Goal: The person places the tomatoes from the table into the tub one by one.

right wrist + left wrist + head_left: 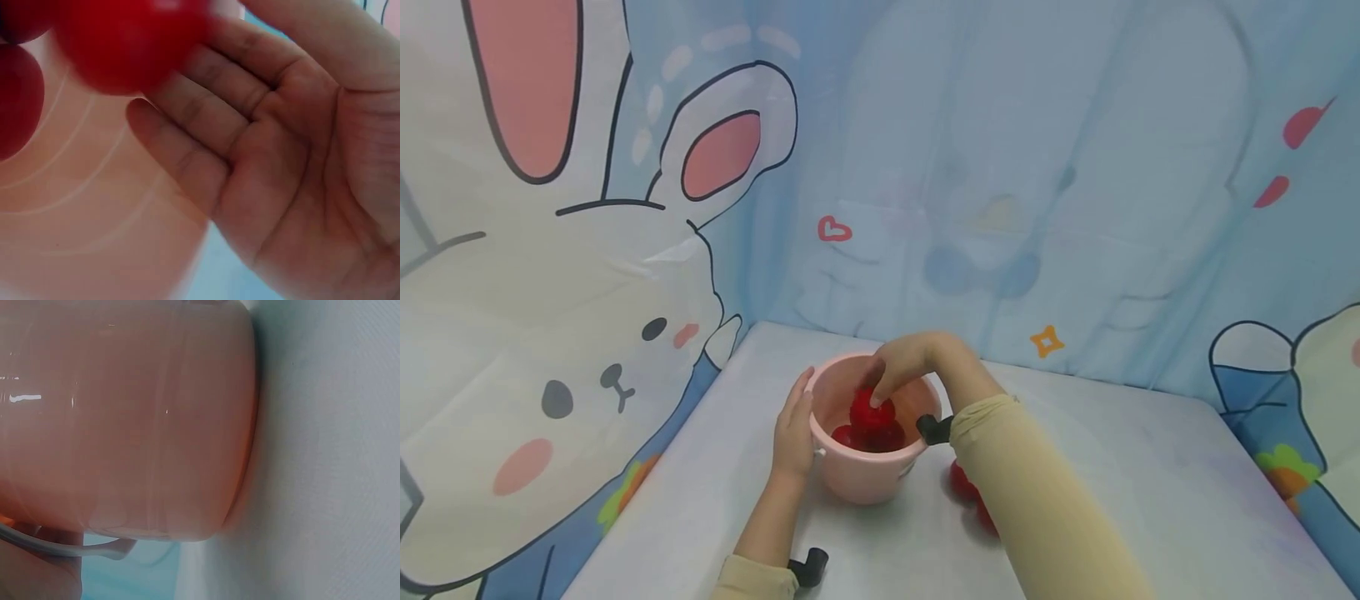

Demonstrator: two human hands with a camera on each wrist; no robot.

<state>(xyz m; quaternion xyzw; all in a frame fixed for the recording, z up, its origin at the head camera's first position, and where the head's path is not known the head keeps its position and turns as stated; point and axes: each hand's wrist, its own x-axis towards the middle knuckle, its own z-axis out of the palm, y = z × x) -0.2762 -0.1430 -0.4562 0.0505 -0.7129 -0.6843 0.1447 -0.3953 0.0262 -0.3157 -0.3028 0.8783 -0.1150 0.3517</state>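
Observation:
A pink bucket [865, 479] stands upright on the white surface. Along its left side lies my left hand [793, 433], fingers fairly straight and touching the wall near the rim. My right hand [910, 362] reaches in over the far rim and holds a shiny red ball-like thing [872, 410] between thumb and fingers. In the right wrist view, that red ball-like thing [131, 47] is at the fingertips of the right hand [262, 144], blurred. More red round things [848, 437] lie lower in the bucket. The left wrist view shows mostly the bucket wall [125, 425].
Two red round things [962, 482] sit on the white cloth-covered table [1150, 483] right of the bucket, partly hidden by the right sleeve [1037, 492]. A printed curtain [880, 150] with cartoon rabbits hangs behind and at the sides. A bucket handle [69, 549] shows in the left wrist view.

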